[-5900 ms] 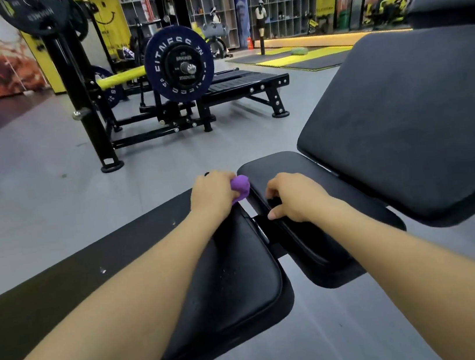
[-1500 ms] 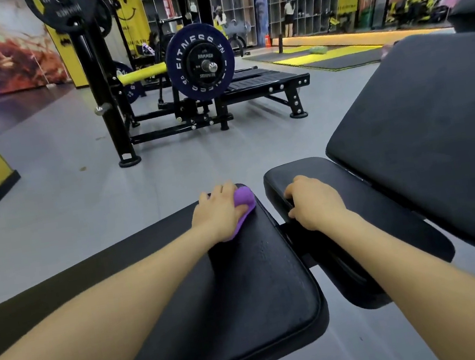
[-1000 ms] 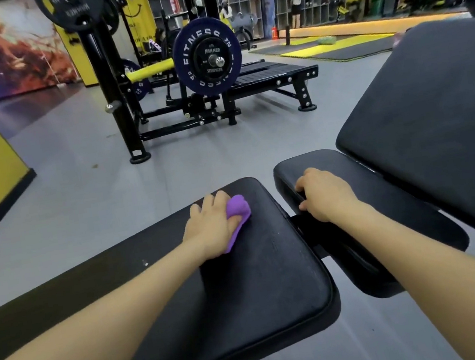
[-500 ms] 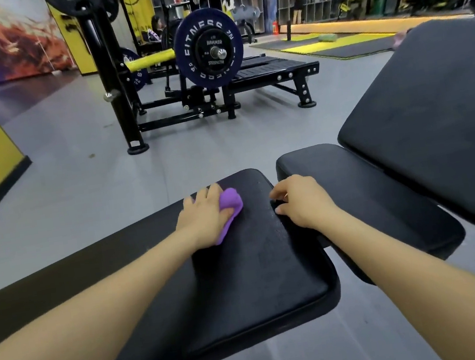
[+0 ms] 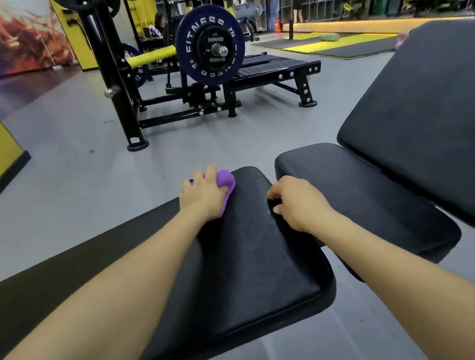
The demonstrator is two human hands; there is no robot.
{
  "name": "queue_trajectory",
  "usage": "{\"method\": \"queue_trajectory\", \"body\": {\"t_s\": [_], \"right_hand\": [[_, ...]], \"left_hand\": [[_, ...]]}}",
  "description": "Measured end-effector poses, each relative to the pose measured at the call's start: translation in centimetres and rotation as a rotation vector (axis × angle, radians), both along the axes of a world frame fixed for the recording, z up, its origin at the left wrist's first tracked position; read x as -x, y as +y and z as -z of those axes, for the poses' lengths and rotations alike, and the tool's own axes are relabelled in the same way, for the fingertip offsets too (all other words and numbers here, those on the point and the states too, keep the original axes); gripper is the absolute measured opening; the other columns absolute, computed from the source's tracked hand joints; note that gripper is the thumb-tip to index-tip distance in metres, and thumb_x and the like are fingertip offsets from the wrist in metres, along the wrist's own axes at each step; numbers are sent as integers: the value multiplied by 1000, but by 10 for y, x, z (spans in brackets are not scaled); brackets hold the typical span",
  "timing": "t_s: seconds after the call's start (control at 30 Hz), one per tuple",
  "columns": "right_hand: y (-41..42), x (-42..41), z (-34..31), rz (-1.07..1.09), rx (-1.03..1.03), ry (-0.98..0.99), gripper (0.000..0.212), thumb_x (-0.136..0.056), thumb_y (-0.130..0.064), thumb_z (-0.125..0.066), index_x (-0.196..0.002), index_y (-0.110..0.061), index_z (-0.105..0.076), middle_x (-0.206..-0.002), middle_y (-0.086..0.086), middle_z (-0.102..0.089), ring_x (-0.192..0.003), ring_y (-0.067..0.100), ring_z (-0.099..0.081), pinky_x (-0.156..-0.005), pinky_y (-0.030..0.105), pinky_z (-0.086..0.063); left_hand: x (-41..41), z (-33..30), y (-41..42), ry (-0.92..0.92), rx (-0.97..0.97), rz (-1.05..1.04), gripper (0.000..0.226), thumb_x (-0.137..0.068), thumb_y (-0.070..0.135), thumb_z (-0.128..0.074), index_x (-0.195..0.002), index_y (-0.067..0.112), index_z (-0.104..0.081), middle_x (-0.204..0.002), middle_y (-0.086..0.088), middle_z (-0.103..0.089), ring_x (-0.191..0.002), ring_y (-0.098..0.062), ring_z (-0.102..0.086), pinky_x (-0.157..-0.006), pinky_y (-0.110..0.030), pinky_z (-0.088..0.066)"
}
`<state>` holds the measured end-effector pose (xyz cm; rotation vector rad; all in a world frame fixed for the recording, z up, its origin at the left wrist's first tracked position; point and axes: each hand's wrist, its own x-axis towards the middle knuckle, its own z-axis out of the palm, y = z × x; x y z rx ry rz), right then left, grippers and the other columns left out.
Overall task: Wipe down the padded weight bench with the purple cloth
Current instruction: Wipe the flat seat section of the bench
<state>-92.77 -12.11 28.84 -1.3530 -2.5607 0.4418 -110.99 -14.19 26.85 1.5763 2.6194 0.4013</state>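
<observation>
Landmark for all positions: seat pad [image 5: 250, 257] of the padded weight bench, 1 of 3 black pads in view.

Left to right:

1. Left hand [image 5: 202, 198] lies at the far-left corner of the seat pad, palm down on the purple cloth [image 5: 225, 181]. Fingers are spread over the bunched cloth and press it onto the vinyl; the cloth bulges out past the hand on the side toward the seat pad's middle. Whether the thumb curls under the cloth cannot be told.

2. Seat pad surface between the 2 hands shows fine specks or droplets, densest along its right edge.

3. Right hand [image 5: 297, 202] sits on the right edge of the seat pad, at the gap to the middle pad [image 5: 363, 192]. Fingers are curled down over that edge and appear to grip it, bracing the pad.

4. Backrest [image 5: 436, 127] rises tilted beyond the middle pad, well apart from both hands.

Key relation: the seat pad's long axis runs from the far edge toward the viewer. The cloth sits at the far end, under the left hand, which is the working hand. Judgement: the unwiped run lies toward the viewer and toward the right hand, so the next stroke likely pulls along the long axis.
</observation>
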Motion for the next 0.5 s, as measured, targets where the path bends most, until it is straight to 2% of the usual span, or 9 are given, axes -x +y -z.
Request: {"method": "queue_trajectory", "body": {"t_s": [0.1, 0.2, 0.33, 0.5], "right_hand": [[-1, 0, 0, -16, -57, -50, 32, -94, -7, -51, -123, -17, -59, -120, 7, -52, -107, 29, -54, -78, 33, -43], [0, 0, 1, -16, -52, -44, 32, -94, -8, -51, -123, -17, -59, -118, 6, -51, -106, 28, -54, -76, 32, -42], [1, 1, 2, -25, -45, -49, 32, -95, -10, -51, -125, -17, -58, -120, 5, -51, -107, 27, -53, -77, 32, -42], [2, 3, -4, -26, -39, -80, 29, -93, -10, -53, -122, -14, -59, -121, 6, -51, -110, 28, -53, -87, 38, -48]], "left_hand": [[0, 4, -43, 0, 49, 113, 37, -96, 40, -41, -121, 13, -36, -126, -10, -42, -109, -34, -39, -96, -43, -37], [4, 4, -55, 23, 68, 156, 37, -95, 43, -41, -117, 14, -36, -123, -9, -43, -104, -32, -41, -96, -42, -38], [8, 0, -12, 49, 40, 78, 42, -97, 43, -39, -125, 12, -36, -131, -12, -42, -114, -37, -41, -94, -43, -36], [18, 2, 32, -27, -22, -65, 42, -98, 41, -35, -128, 12, -35, -136, -12, -38, -119, -38, -37, -94, -42, -36]]}}
